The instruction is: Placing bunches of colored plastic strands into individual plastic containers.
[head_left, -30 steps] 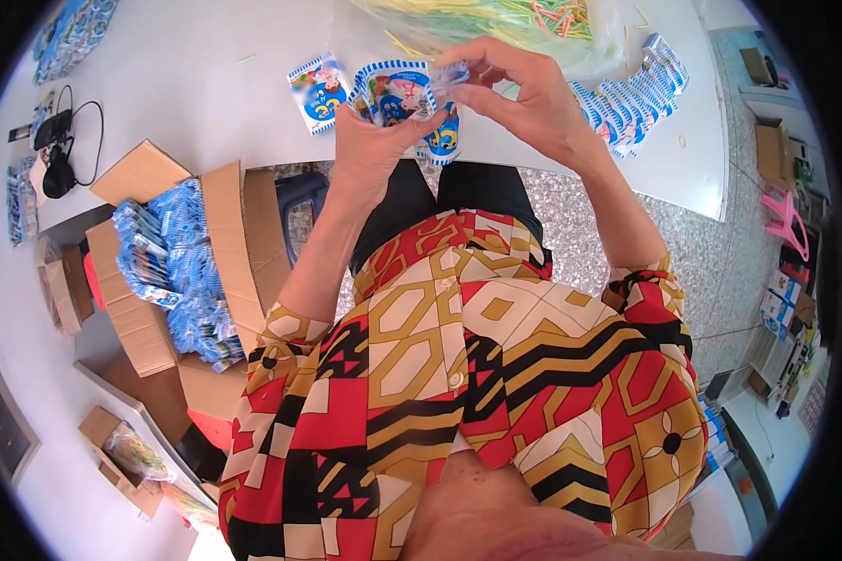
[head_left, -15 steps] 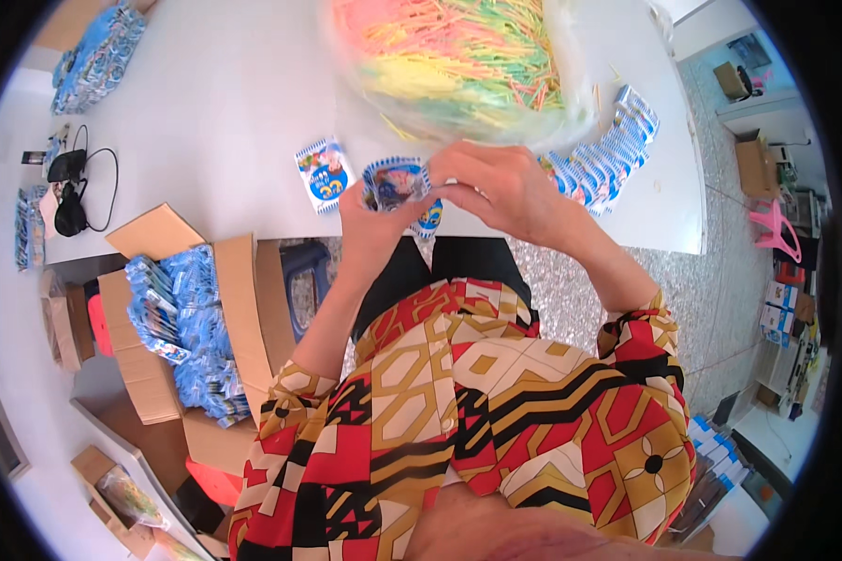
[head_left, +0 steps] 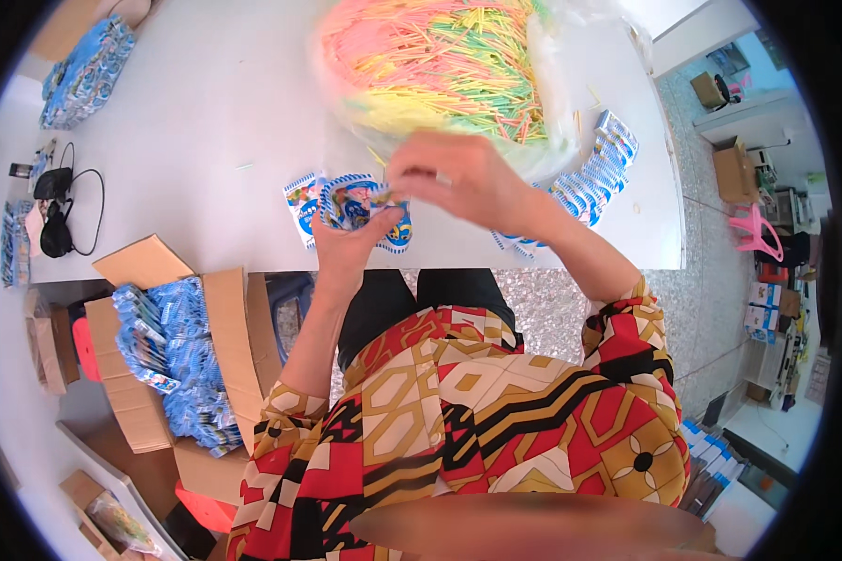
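Observation:
My left hand (head_left: 344, 251) is closed round the lower part of a small blue-and-white printed packet (head_left: 344, 204), whose mouth gapes upward. Just right of the packet's mouth, my right hand (head_left: 460, 178) is raised with its fingers bent together, slightly blurred. What its fingertips hold, if anything, is hidden. One flat packet (head_left: 300, 208) of the same kind lies on the table at the left, partly behind the held one. Another packet (head_left: 399, 234) shows below my left thumb. Beyond my hands lies a large clear plastic bag (head_left: 554, 131) of thin pink, yellow and green sticks (head_left: 440, 70).
Overlapping packets (head_left: 597, 178) fan out on the white table (head_left: 206, 122) at the right. An open cardboard box (head_left: 239, 323) of packets stands at the lower left. Black corded items (head_left: 56, 210) and a packet pile (head_left: 89, 73) lie at the left. A pink stool (head_left: 756, 232) stands far right.
My right hand has come off the packet's rim and risen slightly, its fingers now more curled. My left hand still holds the packet. The whole view has shifted a little.

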`<state>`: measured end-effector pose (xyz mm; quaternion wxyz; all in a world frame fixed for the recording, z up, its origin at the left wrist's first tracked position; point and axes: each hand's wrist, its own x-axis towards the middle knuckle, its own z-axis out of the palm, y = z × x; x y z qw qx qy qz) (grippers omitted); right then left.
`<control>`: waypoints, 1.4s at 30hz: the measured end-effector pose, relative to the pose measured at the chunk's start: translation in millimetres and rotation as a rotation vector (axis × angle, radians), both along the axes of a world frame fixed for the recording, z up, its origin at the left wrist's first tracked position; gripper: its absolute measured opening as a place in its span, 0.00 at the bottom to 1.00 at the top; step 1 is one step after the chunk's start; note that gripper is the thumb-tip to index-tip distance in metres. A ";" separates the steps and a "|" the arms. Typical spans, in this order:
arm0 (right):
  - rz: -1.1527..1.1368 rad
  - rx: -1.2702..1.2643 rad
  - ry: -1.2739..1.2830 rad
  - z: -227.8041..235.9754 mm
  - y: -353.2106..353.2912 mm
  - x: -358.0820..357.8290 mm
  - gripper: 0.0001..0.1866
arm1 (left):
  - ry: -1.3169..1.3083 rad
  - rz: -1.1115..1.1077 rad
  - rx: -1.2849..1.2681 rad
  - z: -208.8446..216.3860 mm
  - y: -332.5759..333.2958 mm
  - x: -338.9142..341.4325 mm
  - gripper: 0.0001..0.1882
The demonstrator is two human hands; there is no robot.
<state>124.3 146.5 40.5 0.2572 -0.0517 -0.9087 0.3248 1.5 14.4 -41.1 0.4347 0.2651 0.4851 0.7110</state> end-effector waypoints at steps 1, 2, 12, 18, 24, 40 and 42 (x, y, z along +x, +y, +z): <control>-0.022 -0.073 0.014 0.1 9.7 -4.2 0.04 | -0.039 0.013 0.029 -1.5 2.3 0.1 0.19; -0.016 -0.069 0.009 -1.0 23.7 -8.3 0.04 | -0.077 0.025 0.058 -2.6 5.0 0.4 0.19; -0.260 0.504 -0.193 -31.7 154.1 -83.1 0.07 | -0.208 0.032 0.080 1.5 2.9 -2.9 0.18; -0.237 0.626 -0.478 -46.4 178.2 -100.0 0.09 | -0.216 0.051 0.096 6.4 -1.9 -4.1 0.18; -0.353 0.686 -0.402 -24.3 161.6 -106.5 0.09 | -0.222 0.041 0.092 12.0 -4.2 -1.6 0.18; -0.076 0.759 -0.063 -39.5 195.5 -125.1 0.07 | -0.219 0.053 0.074 10.8 -5.7 3.4 0.18; -0.153 0.752 -0.244 -45.6 203.3 -132.5 0.06 | -0.225 0.048 0.077 12.1 -5.2 4.3 0.18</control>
